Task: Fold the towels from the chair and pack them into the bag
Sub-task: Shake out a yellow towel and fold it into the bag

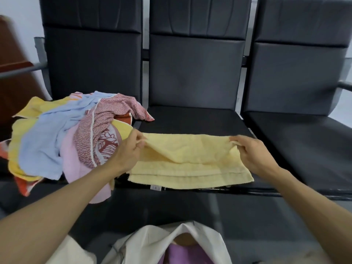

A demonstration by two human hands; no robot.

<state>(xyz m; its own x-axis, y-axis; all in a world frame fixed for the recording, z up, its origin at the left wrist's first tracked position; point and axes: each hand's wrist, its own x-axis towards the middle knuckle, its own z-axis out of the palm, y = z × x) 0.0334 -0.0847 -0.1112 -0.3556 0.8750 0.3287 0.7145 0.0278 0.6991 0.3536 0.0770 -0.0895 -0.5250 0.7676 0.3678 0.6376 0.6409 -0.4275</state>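
Head view, looking down at a row of three black padded chairs. A pale yellow towel (190, 162) lies on the seat of the middle chair (190, 119), folded over on itself with its layered hems toward the front edge and a small white label showing underneath. The left hand (129, 149) pinches the towel's upper left corner, its grip closed on the cloth between thumb and fingers. The right hand (251, 151) holds the upper right corner the same way, its grip curled round the fabric. Both corners are raised slightly off the seat.

On the left chair (91, 63), just beside the left hand, sits a loose heap of towels (57, 134): blue, pink, yellow, and red-and-white patterned. The right chair (304, 134) is dark. At the bottom edge, an open white bag (148, 242) shows a purple cloth (181, 253) inside.
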